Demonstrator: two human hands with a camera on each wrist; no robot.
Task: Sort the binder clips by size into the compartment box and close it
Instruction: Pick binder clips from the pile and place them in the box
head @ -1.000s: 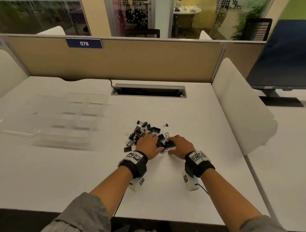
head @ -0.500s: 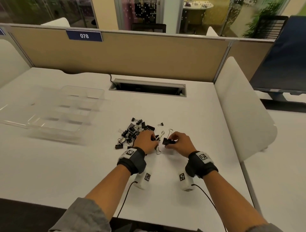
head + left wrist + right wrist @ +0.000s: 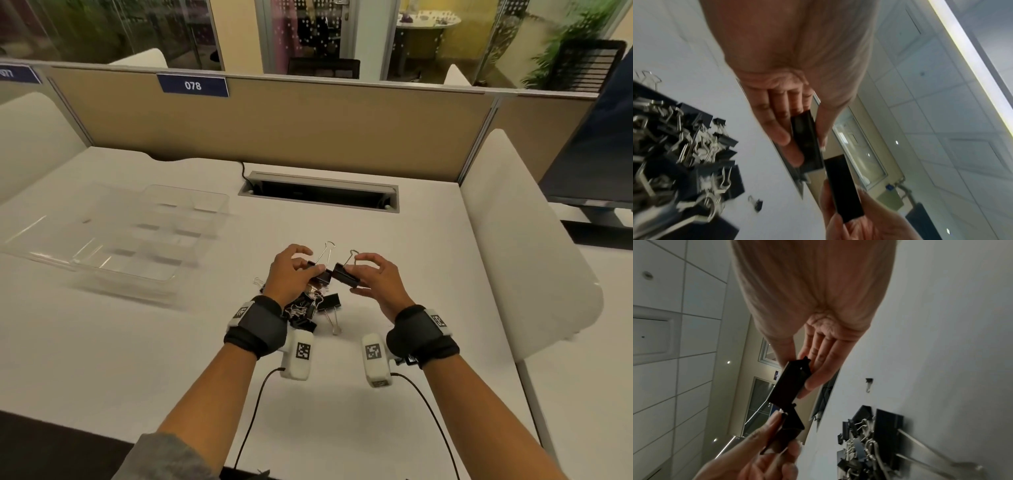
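Observation:
Both hands are raised above a pile of black binder clips (image 3: pixel 308 306) on the white desk. My left hand (image 3: pixel 294 270) pinches a large black clip (image 3: pixel 320 274) with its wire handle pointing up. My right hand (image 3: pixel 371 275) pinches another large black clip (image 3: pixel 346 275), and the two clips nearly touch. The left wrist view shows the left-hand clip (image 3: pixel 807 142) between thumb and fingers, with the pile (image 3: pixel 684 154) below. In the right wrist view the right-hand clip (image 3: pixel 789 382) sits between thumb and fingers. The clear compartment box (image 3: pixel 137 236) lies open at the left, its compartments bare.
A cable slot (image 3: pixel 320 192) is set into the desk beyond the hands. A beige partition (image 3: pixel 274 126) closes the far edge and a white divider (image 3: pixel 520 233) the right side. One small clip (image 3: pixel 869 381) lies apart from the pile.
Both hands have lifted off the pile, each carrying a large clip up. The head view has shifted, so the pile now sits below the hands.

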